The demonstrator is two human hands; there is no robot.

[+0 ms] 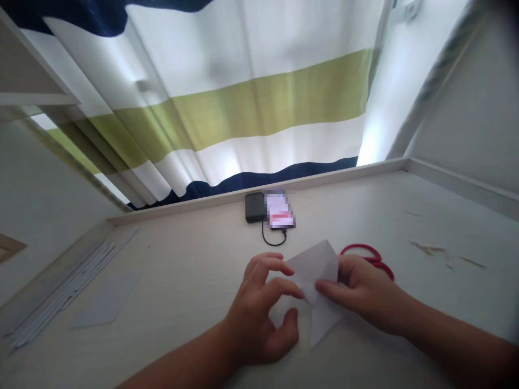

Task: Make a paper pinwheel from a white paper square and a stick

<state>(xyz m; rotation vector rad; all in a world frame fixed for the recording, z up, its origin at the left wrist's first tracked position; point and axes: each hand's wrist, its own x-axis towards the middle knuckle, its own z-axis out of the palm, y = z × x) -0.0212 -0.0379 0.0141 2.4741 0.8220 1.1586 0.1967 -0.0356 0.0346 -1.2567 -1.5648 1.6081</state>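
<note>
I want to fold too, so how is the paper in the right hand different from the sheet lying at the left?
The folded paper is gripped in the right hand; the loose sheet lies on the table. The folded paper juts out in points; the loose sheet looks flat. Both look pale.

Matt ppr [318, 265], plstc scissor-hndls [380, 264], cloth curtain [251, 113]

Daylight through striped curtain [263, 108], glare at its right, dim tabletop [186, 275], pixelated screen [279, 209], darkened upper-right corner
</note>
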